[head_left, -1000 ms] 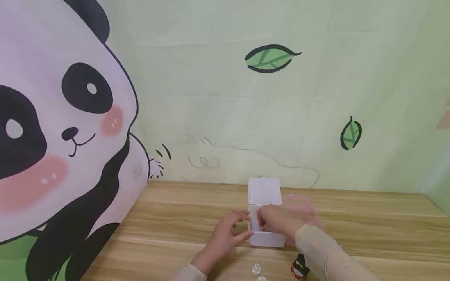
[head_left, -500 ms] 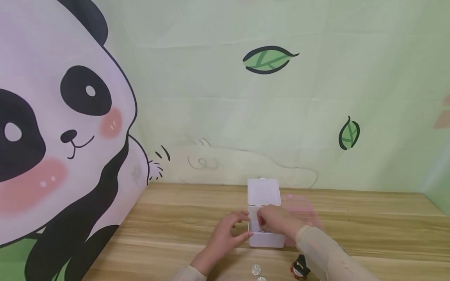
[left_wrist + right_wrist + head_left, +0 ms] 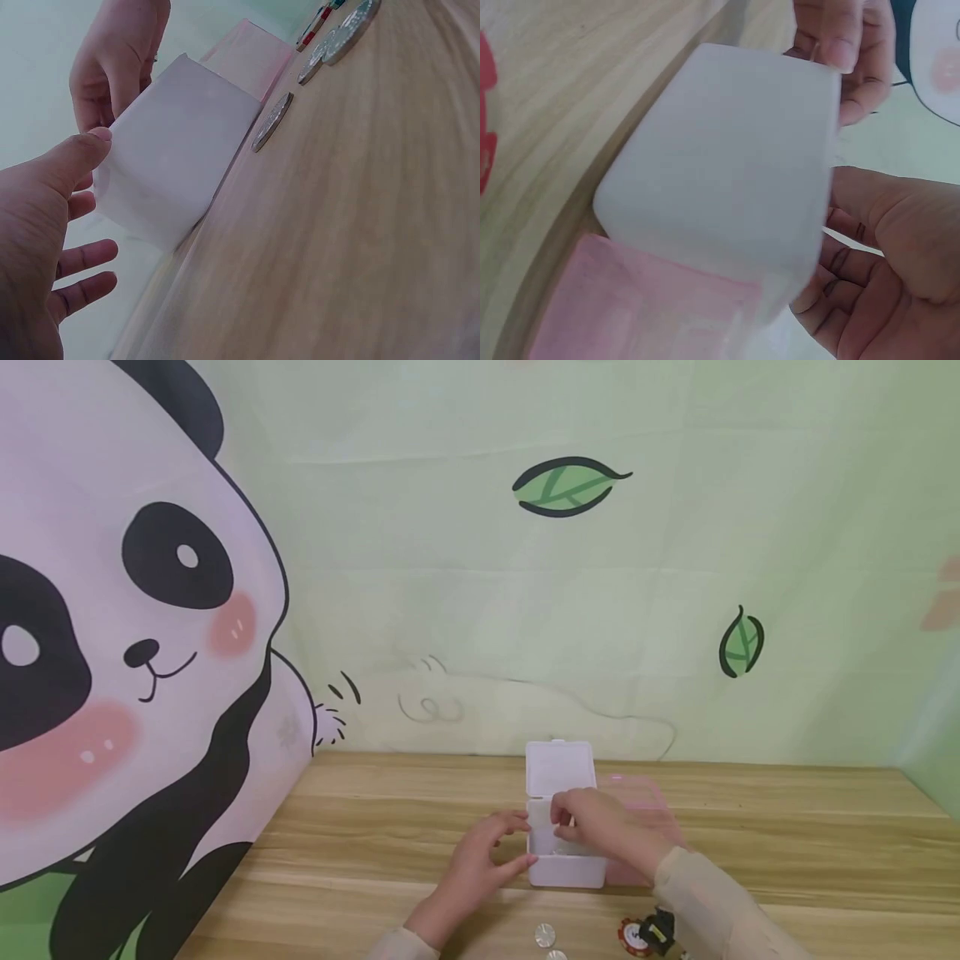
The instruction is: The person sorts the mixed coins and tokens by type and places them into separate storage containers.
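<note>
Creased pale-green cloth [image 3: 435, 543], printed with a panda [image 3: 165, 643] and leaves [image 3: 564, 487], is hung behind a counter [image 3: 375, 818] of streaky wood grain. Low right of centre in the head view, a white box [image 3: 567, 872] is set, smooth and round-cornered, apparently plastic, its hinged lid [image 3: 560, 768] swung back. Its left side is held by the left grip [image 3: 480, 857], thumb at the front corner, fingertips farther back. Over its opening the right grip [image 3: 597, 821] is poised, fingers bent; whether anything is pinched there cannot be told. Work inside the box is judged to be the step in hand; next, a steadied box and fingertips kept clear of the rim would be called for. Beside the right wall a translucent pink box [image 3: 647, 802] is placed. Near the bottom edge, shiny silver discs [image 3: 544, 935] and a red-and-white chip [image 3: 628, 937] are laid flat.
</note>
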Available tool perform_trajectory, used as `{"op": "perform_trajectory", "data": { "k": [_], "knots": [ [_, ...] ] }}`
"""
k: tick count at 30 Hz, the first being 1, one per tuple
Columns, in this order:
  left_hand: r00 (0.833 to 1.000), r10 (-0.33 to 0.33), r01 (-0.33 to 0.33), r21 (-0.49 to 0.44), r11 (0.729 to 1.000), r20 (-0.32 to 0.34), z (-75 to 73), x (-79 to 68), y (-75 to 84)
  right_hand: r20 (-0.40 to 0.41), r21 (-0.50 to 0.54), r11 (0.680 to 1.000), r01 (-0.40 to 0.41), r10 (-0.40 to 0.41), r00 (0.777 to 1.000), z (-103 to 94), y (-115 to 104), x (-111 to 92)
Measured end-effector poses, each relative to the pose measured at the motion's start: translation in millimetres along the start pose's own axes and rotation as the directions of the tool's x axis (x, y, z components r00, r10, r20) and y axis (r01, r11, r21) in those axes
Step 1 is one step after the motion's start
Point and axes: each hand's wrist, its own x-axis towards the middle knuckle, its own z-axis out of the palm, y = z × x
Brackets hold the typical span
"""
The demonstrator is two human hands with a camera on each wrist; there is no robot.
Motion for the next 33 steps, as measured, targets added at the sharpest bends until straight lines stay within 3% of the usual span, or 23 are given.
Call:
{"op": "perform_trajectory", "data": {
  "k": [9, 18, 24, 33],
  "knots": [
    [1.0, -0.012, 0.012, 0.006, 1.0, -0.001, 1.5, -0.8, -2.6, -0.035, 0.036, 0.999, -0.025, 0.026, 0.999, -11.2, -9.4, -11.6],
    [1.0, -0.028, 0.028, 0.005, 1.0, 0.0, 1.8, 0.5, -1.1, -0.104, 0.072, 0.997, 0.026, -0.018, 0.994, -17.1, -25.2, -29.4],
    [1.0, -0.027, 0.027, 0.002, 1.0, 0.002, 1.9, 0.5, -1.9, -0.125, 0.107, 0.989, 0.107, -0.093, 0.988, -12.1, -29.1, -40.0],
    [1.0, -0.02, 0.02, -0.004, 1.0, -0.005, 2.2, -0.5, -1.9, -0.123, 0.124, 0.984, 0.128, -0.112, 0.986, 0.0, -34.6, -57.3]
  ]
}}
